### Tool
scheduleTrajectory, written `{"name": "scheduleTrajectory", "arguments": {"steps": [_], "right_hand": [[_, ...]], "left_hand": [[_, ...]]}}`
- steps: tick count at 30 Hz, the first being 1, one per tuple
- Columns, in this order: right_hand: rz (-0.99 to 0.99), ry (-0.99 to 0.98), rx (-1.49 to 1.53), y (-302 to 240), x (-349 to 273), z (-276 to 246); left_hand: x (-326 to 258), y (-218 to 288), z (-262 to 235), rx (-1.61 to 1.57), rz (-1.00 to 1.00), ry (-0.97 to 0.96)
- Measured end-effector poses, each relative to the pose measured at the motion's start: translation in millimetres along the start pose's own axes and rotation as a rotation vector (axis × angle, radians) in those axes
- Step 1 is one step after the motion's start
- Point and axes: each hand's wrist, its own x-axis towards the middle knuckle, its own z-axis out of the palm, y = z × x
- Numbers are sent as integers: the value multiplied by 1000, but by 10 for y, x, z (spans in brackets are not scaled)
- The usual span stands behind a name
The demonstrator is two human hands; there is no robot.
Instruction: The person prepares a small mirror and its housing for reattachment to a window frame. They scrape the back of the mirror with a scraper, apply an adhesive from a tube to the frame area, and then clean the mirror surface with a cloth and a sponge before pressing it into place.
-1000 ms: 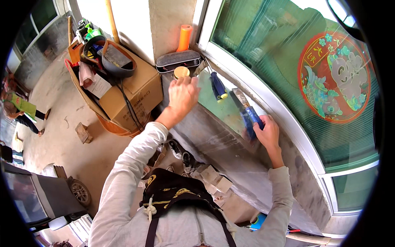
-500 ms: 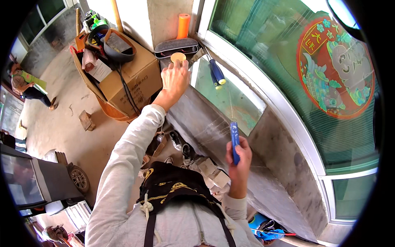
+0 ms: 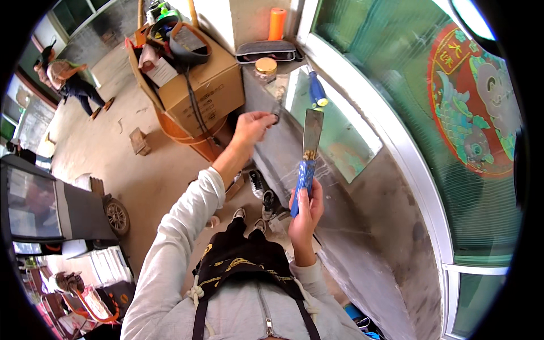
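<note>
Fingers of the right hand (image 3: 304, 211) wrap tight around the blue handle of a putty knife (image 3: 309, 156), which stands nearly upright with its flat metal blade pointing away from the person, over the grey concrete ledge (image 3: 362, 226) under the window. Fingers of the left hand (image 3: 253, 126) are drawn together, pinching a small dark object (image 3: 276, 118) that is too small to identify; the arm in its pale sleeve is stretched out over the near edge of the ledge. Beyond the blade, a pane of glass (image 3: 340, 136) lies on the ledge, with a blue-handled tool (image 3: 317, 90) resting at its far end. A lidded jar (image 3: 266, 69) and an orange cylinder (image 3: 277, 22) stand farther back, beside a cardboard box (image 3: 209, 90) full of gear.
</note>
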Motion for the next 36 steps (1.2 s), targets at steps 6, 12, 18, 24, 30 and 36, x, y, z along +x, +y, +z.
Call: {"name": "scheduleTrajectory", "arguments": {"steps": [6,12,18,24,30,36], "right_hand": [[31,-35,79,236,108,138],[-58,-45,-58,405,272,371],[-234,-42,-403,690,259,410],[37,204,-121,572,328,412],[228,-69,55,793,792,441],[-51,-109,-197,1084,612,450]], "left_hand": [[-457,-272,163,-46,38,-12],[-574,-482,288,-392,-49,-30],[-638,-312,193,-311,-179,-53],[-594,-386,8,-88,-44,-30],[-694,-517,80,-143,74,-59],[-1016,-578,-319,-224,-30,-63]]}}
